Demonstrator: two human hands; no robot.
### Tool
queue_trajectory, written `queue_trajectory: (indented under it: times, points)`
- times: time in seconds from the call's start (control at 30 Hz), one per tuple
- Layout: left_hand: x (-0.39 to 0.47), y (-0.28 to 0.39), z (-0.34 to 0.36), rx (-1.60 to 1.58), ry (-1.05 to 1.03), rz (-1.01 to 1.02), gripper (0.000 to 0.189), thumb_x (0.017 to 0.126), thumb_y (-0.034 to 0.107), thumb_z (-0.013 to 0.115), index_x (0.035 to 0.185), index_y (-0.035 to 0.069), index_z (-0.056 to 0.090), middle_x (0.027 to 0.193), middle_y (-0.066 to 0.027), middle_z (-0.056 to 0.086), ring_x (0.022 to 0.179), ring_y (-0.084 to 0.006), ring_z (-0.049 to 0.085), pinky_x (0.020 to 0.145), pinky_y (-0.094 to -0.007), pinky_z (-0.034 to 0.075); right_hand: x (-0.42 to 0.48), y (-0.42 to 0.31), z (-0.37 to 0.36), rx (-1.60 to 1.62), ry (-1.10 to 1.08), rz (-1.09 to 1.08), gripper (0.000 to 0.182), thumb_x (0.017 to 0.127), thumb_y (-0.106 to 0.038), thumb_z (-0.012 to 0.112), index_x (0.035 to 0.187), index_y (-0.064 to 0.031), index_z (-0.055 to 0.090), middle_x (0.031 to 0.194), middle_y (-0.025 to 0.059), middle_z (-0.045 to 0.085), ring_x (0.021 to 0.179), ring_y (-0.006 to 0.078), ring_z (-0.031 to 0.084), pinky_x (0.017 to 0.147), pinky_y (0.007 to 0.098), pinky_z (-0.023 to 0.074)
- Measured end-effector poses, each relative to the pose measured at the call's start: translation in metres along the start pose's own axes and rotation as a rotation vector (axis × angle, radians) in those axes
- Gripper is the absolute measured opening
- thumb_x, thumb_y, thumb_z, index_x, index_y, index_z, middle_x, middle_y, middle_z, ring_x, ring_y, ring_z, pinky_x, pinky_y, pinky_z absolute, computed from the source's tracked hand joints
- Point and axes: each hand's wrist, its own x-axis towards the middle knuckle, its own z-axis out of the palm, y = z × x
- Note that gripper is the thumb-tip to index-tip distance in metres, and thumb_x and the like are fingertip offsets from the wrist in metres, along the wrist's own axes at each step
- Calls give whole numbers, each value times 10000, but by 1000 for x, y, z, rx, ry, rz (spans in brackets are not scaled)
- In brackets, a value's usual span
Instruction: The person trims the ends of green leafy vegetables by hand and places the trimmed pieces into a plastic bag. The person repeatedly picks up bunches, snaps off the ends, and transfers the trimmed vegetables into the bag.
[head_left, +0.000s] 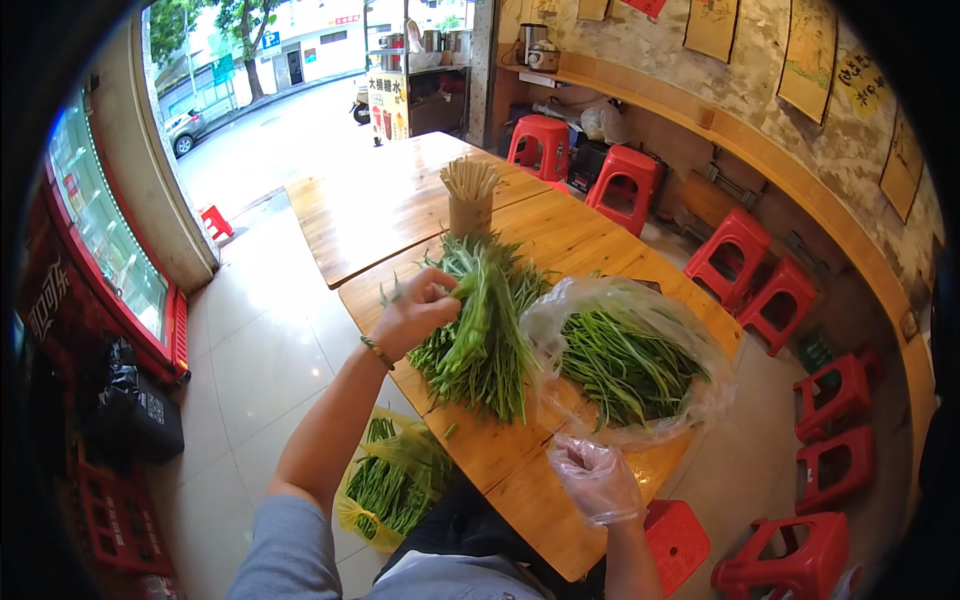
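Note:
My left hand (421, 307), bare with a braided bracelet at the wrist, is curled over the left side of a heap of leafy green vegetables (487, 330) on the wooden table (517, 480). Its fingers pinch green leaves or stems, slightly blurred. My right hand (596, 478), in a clear plastic glove, hovers by the near table edge with its fingers curled; whether anything is inside them is hidden. Just beyond it, a clear plastic bag (551, 315) lies spread around cut green stems (630, 360). Low at the left, a yellow bag (360, 517) holds more green stems.
A container of chopsticks (471, 214) stands behind the heap. Red plastic stools (675, 544) surround the table's right side. A glass-door fridge (112, 225), a black bag (142, 412) and a red crate (124, 517) stand at the left. A wooden wall shelf (675, 112) curves along the right.

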Motion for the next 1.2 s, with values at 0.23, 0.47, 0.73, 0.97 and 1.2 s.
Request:
queue_trajectory:
  times: [0.23, 0.47, 0.73, 0.97, 1.2]
  points:
    - [-21, -25, 7, 321, -6, -236, 209, 901, 107, 625, 1062, -24, 605, 838, -86, 693, 760, -116, 680, 604, -247, 536, -10, 18, 4, 90, 1, 3, 320, 859, -256, 642, 1087, -34, 684, 648, 40, 569, 605, 76, 496, 594, 279, 451]
    - [-34, -12, -1, -240, 177, -143, 171, 952, 140, 601, 1069, 17, 628, 911, -67, 700, 741, -92, 632, 651, -225, 501, -15, 22, -8, 132, 20, 52, 316, 862, -224, 646, 1100, -19, 670, 678, -4, 529, 633, 51, 461, 595, 249, 433]
    - [-64, -7, 16, -640, 99, -93, 141, 964, 140, 591, 1070, 60, 637, 885, -48, 689, 701, -87, 608, 599, -212, 492, -11, 5, -3, 122, -11, 28, 287, 869, -245, 646, 1019, -2, 670, 666, 70, 554, 621, 66, 462, 595, 269, 442]
    - [-75, -34, 43, -111, -74, -142, 155, 927, 62, 609, 1070, 26, 657, 835, -12, 667, 690, -63, 612, 622, -219, 507, -4, 7, -4, 86, 52, -160, 195, 886, -82, 629, 1056, 1, 679, 773, -109, 551, 650, 6, 434, 562, 204, 383]
    - [-90, -29, 58, -66, -80, -157, 181, 904, 82, 646, 1070, 12, 657, 811, -5, 660, 690, -50, 605, 624, -214, 493, 31, -44, 0, -345, 266, -694, 273, 820, -76, 648, 1090, -92, 683, 956, 136, 686, 827, 305, 646, 737, 369, 528]
